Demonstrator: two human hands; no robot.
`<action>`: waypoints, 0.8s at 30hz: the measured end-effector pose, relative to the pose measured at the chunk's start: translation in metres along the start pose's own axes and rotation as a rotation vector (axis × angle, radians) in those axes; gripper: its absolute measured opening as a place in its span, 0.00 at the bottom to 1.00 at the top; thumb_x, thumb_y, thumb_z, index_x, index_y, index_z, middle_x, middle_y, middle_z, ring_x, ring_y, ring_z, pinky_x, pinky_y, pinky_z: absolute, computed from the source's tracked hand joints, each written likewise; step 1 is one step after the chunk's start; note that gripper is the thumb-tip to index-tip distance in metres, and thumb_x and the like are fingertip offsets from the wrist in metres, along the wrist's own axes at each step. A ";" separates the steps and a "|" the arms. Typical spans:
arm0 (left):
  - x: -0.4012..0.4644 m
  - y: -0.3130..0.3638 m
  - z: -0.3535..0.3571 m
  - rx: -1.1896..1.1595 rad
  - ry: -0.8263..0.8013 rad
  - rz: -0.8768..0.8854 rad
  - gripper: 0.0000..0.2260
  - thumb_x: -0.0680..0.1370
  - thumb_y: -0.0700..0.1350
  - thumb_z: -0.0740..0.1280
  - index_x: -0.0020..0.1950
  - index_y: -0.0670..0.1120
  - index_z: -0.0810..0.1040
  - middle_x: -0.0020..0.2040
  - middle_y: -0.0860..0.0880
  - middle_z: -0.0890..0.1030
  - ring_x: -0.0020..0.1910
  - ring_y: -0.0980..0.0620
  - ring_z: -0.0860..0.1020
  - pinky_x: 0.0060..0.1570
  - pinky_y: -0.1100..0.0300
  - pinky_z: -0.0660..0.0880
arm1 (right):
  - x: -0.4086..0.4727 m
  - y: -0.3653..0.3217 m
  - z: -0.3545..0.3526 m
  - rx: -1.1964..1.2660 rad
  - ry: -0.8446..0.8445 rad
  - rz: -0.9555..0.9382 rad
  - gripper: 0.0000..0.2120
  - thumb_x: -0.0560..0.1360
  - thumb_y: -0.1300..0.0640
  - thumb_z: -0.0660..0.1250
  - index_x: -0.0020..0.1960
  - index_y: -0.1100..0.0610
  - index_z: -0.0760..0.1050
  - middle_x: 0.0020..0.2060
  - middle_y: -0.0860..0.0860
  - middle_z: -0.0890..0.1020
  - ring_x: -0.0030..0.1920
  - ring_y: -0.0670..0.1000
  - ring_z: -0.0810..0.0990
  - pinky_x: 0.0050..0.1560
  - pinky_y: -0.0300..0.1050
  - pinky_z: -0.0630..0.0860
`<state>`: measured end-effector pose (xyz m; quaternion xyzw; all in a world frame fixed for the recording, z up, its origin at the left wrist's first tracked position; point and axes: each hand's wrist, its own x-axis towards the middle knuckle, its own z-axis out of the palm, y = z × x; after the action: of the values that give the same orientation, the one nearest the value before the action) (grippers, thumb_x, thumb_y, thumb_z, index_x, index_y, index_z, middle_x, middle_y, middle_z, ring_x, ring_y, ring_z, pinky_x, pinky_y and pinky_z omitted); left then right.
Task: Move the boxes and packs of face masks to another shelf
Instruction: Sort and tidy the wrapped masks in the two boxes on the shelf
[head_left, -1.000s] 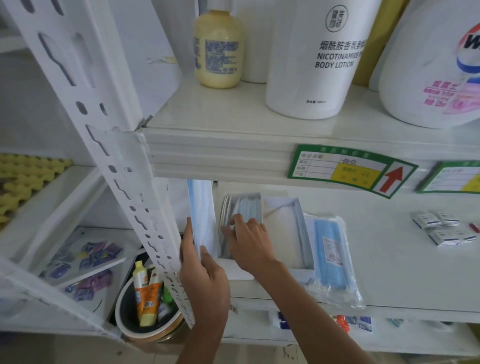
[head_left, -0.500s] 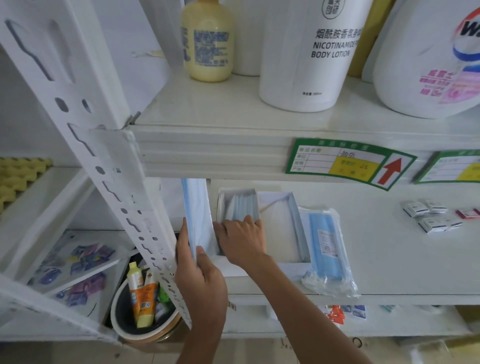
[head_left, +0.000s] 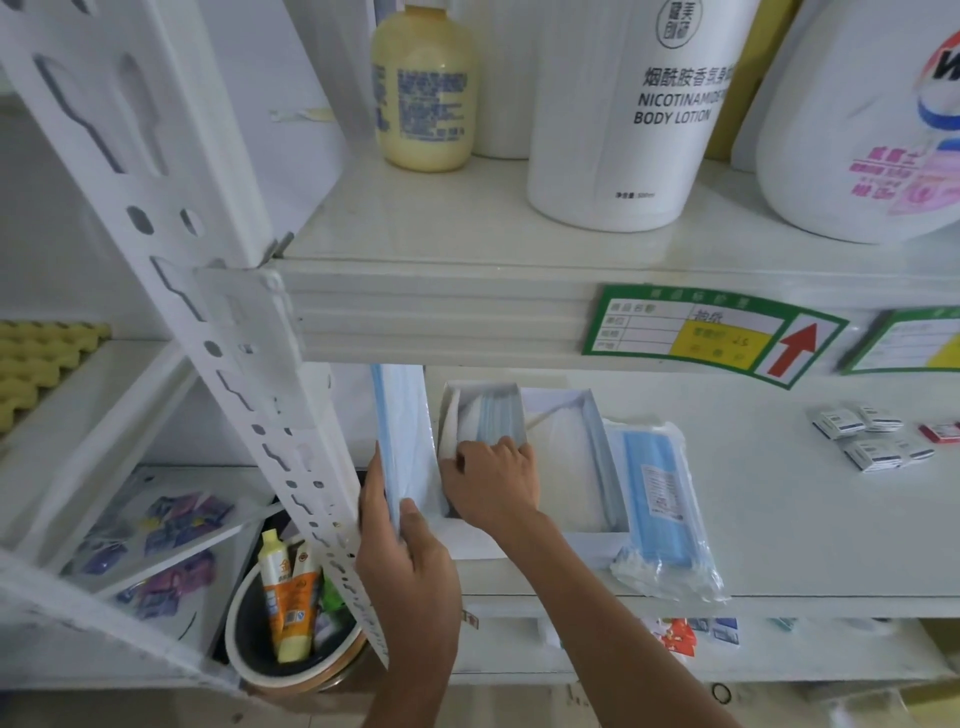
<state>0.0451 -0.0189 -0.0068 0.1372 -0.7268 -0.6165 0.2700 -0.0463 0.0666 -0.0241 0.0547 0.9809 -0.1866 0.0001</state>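
Observation:
An open white box of face masks (head_left: 566, 452) lies on the middle shelf (head_left: 779, 519). My left hand (head_left: 405, 561) holds a stack of blue masks (head_left: 400, 431) upright at the box's left edge. My right hand (head_left: 491, 480) reaches into the box and grips a bundle of blue masks (head_left: 496, 418) at its left end. A sealed clear pack of blue masks (head_left: 660, 499) lies flat just right of the box, overhanging the shelf's front edge.
The white perforated upright (head_left: 249, 389) stands just left of my left hand. Bottles stand on the shelf above, among them a yellow bottle (head_left: 423, 88) and a white lotion bottle (head_left: 639, 114). Small white packets (head_left: 867, 436) lie to the right. A bowl of tubes (head_left: 291, 623) sits below left.
My right hand has slid deeper into the box and closed over the mask bundle. My left hand keeps its upright stack in place.

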 end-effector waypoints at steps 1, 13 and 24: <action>0.000 0.001 0.000 -0.021 0.001 -0.023 0.21 0.83 0.34 0.61 0.76 0.48 0.70 0.70 0.50 0.76 0.68 0.52 0.73 0.67 0.48 0.74 | 0.000 0.000 -0.004 0.041 -0.001 0.014 0.16 0.76 0.48 0.55 0.33 0.52 0.70 0.34 0.49 0.79 0.43 0.54 0.73 0.53 0.50 0.66; 0.005 0.011 0.007 -0.105 0.022 -0.146 0.23 0.83 0.35 0.61 0.76 0.51 0.70 0.70 0.50 0.75 0.67 0.43 0.76 0.60 0.35 0.78 | 0.001 0.018 -0.048 0.091 0.084 0.050 0.15 0.74 0.50 0.55 0.30 0.54 0.68 0.30 0.48 0.75 0.43 0.53 0.74 0.52 0.52 0.61; -0.005 0.012 0.008 -0.122 0.131 -0.008 0.24 0.81 0.31 0.61 0.74 0.50 0.72 0.67 0.48 0.78 0.64 0.52 0.76 0.62 0.50 0.76 | -0.029 -0.020 -0.025 -0.206 0.198 -0.297 0.12 0.73 0.52 0.61 0.38 0.57 0.80 0.35 0.54 0.85 0.57 0.60 0.77 0.68 0.59 0.58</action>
<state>0.0458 -0.0076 0.0028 0.1637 -0.6682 -0.6502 0.3224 -0.0190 0.0537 0.0071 -0.0729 0.9873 -0.0768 -0.1185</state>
